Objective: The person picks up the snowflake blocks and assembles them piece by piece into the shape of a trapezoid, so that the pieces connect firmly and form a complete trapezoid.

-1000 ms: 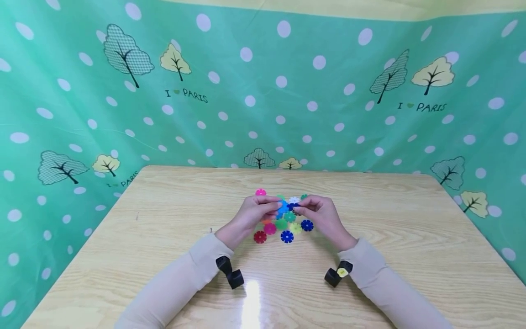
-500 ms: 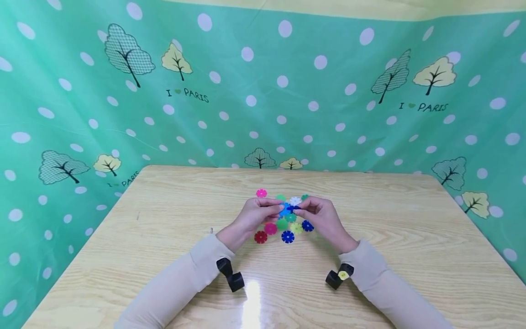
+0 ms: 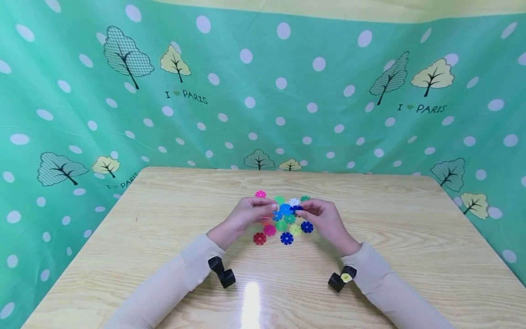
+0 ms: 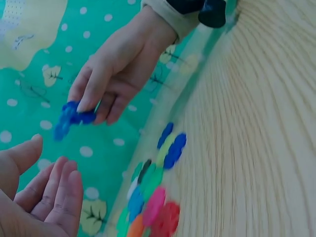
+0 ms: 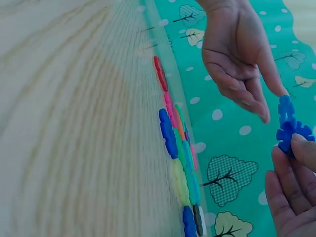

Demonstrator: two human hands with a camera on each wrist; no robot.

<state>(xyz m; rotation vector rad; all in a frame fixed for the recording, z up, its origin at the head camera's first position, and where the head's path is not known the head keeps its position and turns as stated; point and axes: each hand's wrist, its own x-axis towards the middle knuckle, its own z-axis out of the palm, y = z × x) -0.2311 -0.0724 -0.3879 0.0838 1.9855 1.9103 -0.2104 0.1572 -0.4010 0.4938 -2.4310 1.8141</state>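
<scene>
My right hand (image 3: 325, 219) pinches a dark blue notched snowflake disc (image 5: 289, 136) between thumb and fingers, above the table. Slotted onto it at an angle is a light blue snowflake disc (image 5: 286, 109), which points toward the left hand. My left hand (image 3: 249, 214) is just left of the joined pair, thumb and fingers spread apart with nothing between them. In the left wrist view a gap shows between the left thumb and the light blue disc (image 4: 61, 129). Beneath both hands lie several loose snowflake discs, some partly hidden, including a red disc (image 3: 260, 238) and a pink disc (image 3: 269, 230).
The wooden table (image 3: 172, 201) carries the loose discs in a cluster near its middle. A white disc (image 3: 294, 201) and a yellow disc (image 3: 295, 230) are among them. A green dotted cloth (image 3: 230, 91) hangs behind the table's far edge.
My left hand has let go of the light blue disc and drawn slightly left. The joined discs stay in my right hand, which has barely moved.
</scene>
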